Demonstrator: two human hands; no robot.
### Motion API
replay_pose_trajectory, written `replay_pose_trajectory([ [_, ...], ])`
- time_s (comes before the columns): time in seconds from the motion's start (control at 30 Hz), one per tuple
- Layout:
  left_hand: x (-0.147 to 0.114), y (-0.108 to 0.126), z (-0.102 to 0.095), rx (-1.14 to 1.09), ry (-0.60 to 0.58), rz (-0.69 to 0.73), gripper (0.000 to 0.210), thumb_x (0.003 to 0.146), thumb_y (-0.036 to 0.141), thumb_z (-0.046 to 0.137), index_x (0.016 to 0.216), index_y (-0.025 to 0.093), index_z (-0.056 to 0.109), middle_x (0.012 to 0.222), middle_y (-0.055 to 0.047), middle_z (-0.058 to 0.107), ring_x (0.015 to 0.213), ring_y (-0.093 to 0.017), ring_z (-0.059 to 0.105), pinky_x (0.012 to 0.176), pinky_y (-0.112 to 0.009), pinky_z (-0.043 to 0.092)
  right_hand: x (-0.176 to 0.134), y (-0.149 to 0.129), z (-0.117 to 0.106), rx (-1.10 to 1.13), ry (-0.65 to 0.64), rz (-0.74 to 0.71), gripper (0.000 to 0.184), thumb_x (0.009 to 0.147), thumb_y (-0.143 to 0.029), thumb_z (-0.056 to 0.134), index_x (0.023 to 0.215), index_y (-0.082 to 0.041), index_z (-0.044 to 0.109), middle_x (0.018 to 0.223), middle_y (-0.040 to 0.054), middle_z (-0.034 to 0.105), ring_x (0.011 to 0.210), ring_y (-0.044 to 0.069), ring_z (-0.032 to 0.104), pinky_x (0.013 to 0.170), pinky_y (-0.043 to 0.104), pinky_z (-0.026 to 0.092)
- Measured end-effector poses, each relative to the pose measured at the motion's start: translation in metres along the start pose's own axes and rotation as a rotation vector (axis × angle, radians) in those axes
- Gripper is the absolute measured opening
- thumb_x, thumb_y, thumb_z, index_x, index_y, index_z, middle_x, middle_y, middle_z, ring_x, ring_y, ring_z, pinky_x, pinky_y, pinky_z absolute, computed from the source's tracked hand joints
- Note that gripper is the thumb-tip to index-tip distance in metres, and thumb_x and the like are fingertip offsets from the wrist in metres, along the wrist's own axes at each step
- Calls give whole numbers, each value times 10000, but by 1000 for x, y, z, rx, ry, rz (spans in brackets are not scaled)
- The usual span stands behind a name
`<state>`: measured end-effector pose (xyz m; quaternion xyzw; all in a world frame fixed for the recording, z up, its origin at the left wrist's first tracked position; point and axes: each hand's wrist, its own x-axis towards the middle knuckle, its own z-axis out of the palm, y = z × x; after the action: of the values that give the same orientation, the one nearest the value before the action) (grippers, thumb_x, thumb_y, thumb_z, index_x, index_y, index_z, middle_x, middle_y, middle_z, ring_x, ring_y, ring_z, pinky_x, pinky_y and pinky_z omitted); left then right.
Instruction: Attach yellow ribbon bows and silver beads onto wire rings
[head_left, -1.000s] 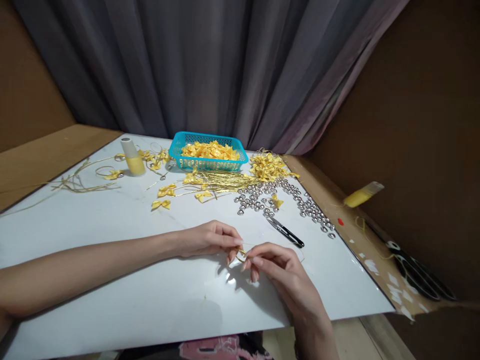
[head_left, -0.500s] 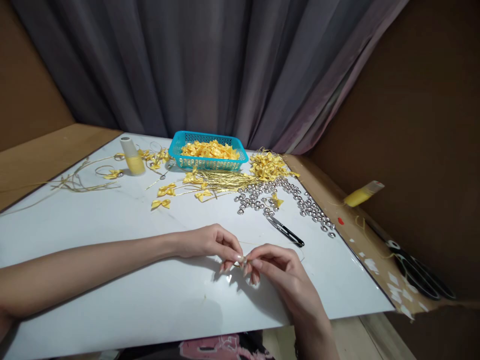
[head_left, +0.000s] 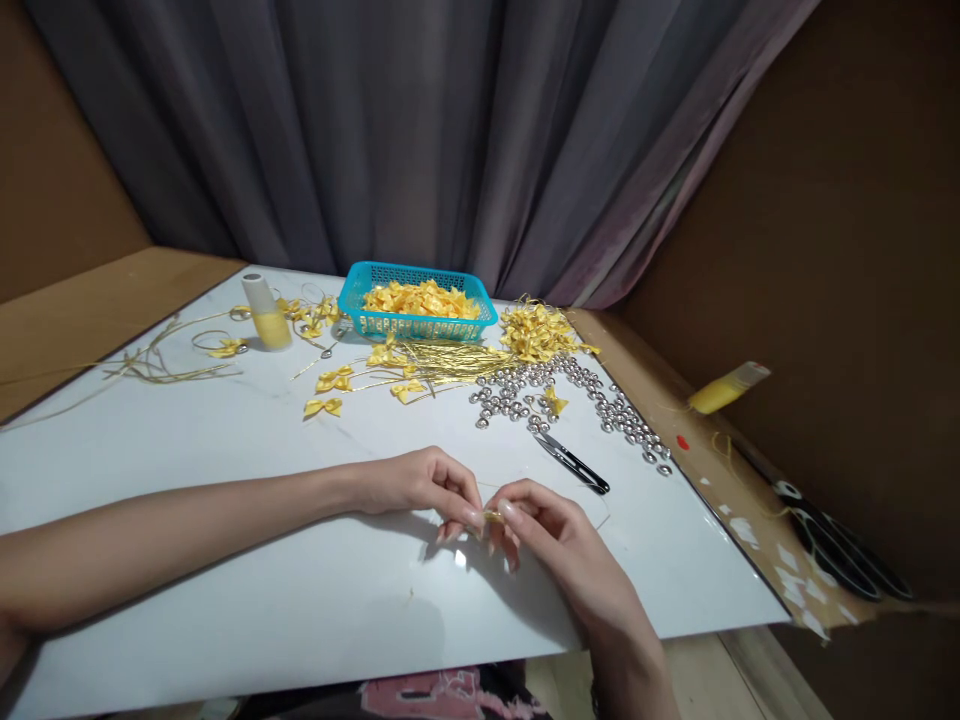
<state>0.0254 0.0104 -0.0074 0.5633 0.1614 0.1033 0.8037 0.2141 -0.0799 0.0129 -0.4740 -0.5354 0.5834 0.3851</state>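
Head view: left hand and right hand pinch a thin, shiny gold cord between them. Its short visible length runs roughly nine to three o'clock, left grip at nine, right at three, neither nearer; slim black snips lie at two.

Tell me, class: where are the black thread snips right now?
In the head view, the black thread snips lie on the white tabletop, right of centre, just beyond the right hand, with their pointed end close to the silver beads.
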Motion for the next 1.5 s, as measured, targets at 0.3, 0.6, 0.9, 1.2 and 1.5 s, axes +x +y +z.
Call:
replay_pose_trajectory([
  [0.3,-1,-1,-1,18,-39,14,142,739,267,740,747,133,695,524,21,620,475,-72,540,530,-183,443,2,1,2,-45,-103,67,309,764,-461,680,759,-160,615,629,-24,517,577,84,421,526,223,313],
  [0.6,-2,-2,-2,37,-36,-8,180,712,299,762,731,134,694,569,3,641,485,-82,543,520,-203,450,0,6,-2,-27,-80,58,230,777,-394,674,780,-166,642,627,-17,534,572,90,443,538,233,337],
  [0.9,-1,-4,-3,139,-55,-5,187,739,311,744,763,135,684,548,12,615,494,-80,541,513,-192,426,-3,2,-1,11,-82,61,230,742,-384,709,770,-162,657,651,-2,565,587,101,451,542,241,330],
  [1.2,-2,-3,0,186,-64,15,167,719,278,748,721,132,668,544,30,578,480,-56,511,473,-163,381,-3,0,-1,-16,-98,47,230,668,-333,776,764,-172,643,673,-11,541,621,108,438,553,237,336],
  [1.5,-2,-4,0,207,-62,25,188,721,301,747,716,134,660,546,27,580,480,-62,507,480,-175,381,-1,2,0,-76,-53,34,226,689,-363,752,776,-177,657,685,7,573,649,126,488,606,266,390],
])
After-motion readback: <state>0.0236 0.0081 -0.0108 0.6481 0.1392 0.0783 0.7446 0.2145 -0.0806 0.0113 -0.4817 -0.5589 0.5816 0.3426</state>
